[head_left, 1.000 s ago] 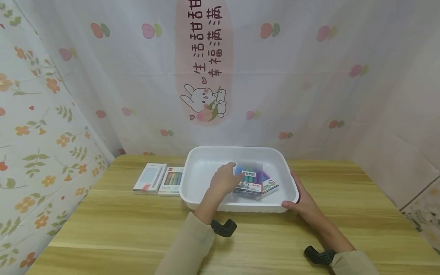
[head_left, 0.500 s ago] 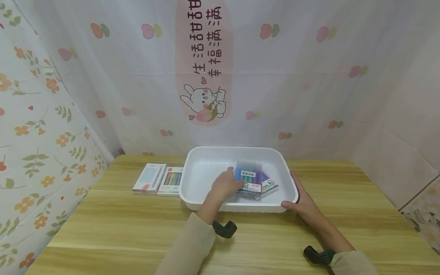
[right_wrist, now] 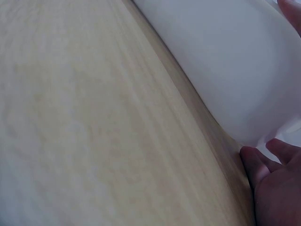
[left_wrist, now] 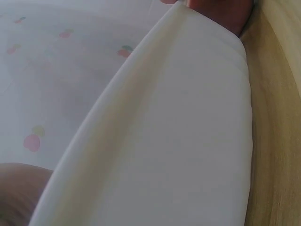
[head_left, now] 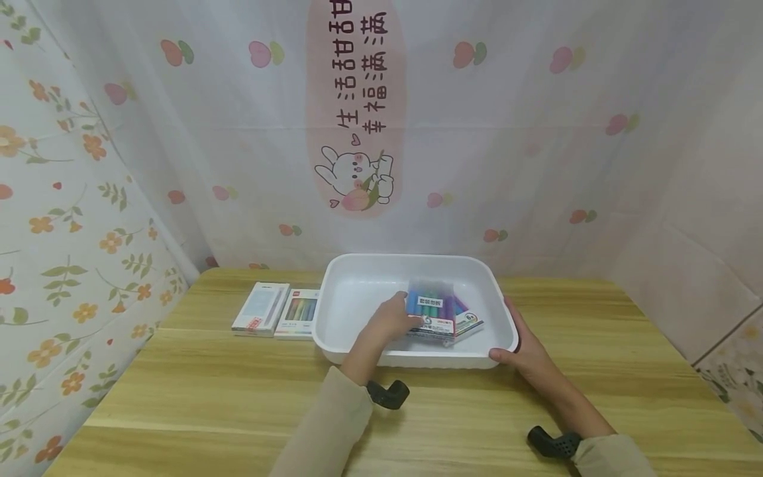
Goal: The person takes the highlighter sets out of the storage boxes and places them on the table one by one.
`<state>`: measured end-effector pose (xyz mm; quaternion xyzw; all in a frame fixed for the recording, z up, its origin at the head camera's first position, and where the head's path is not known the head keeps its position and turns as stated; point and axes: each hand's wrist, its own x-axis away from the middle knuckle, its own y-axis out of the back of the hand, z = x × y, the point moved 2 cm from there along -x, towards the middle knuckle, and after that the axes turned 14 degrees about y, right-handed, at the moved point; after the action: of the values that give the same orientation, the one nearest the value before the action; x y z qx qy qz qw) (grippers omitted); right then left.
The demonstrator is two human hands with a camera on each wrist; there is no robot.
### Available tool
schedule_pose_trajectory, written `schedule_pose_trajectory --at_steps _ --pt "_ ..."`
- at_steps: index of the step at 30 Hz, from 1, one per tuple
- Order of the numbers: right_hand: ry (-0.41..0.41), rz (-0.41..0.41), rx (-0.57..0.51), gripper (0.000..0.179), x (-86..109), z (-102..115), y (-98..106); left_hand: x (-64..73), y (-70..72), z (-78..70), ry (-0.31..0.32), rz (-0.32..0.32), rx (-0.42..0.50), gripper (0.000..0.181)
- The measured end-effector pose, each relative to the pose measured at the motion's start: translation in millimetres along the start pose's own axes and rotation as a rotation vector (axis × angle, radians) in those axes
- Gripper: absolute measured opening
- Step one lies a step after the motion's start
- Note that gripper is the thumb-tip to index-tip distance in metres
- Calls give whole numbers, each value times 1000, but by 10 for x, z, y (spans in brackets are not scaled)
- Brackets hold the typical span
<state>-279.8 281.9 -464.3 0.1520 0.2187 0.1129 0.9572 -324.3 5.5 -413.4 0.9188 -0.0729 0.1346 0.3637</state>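
A white plastic tray point(head_left: 346, 291) stands on the table. In its right half lies a clear pack of blue, green and purple highlighters point(head_left: 434, 310), partly over a second flat pack point(head_left: 469, 324). My left hand point(head_left: 386, 323) reaches over the tray's front rim, its fingers extended at the left side of the highlighter pack and its thumb by the pack's lower left corner. Part of that hand appears at the lower left of the left wrist view. My right hand point(head_left: 527, 354) grips the tray's front right corner, thumb on the rim and fingers along the outside.
Left of the tray lie a white box point(head_left: 260, 308) and a box with coloured pens pictured on it point(head_left: 298, 315), its right edge against the tray. Behind the wooden table point(head_left: 197, 391) hangs a printed curtain point(head_left: 465, 146).
My left hand has drawn back a little toward the lower left, uncovering more of the highlighter pack, which stays about where it was. My right hand and the tray have not moved.
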Motion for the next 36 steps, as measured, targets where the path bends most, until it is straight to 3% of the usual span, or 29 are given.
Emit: schedule_pose_trajectory --at_steps 11,16,22,29,36 --pt "3 9 -12 106 19 15 -11 26 -16 52 86 239 194 92" --pt "19 8 -27 106 9 12 -11 43 -11 41 89 270 216 119" --pt "23 8 -39 105 5 12 -15 38 -31 48 63 318 202 134" --pt "27 10 -30 106 -4 18 -10 39 -34 39 38 329 194 128" --pt "36 8 -31 106 -20 4 -6 29 -31 36 72 351 219 119"
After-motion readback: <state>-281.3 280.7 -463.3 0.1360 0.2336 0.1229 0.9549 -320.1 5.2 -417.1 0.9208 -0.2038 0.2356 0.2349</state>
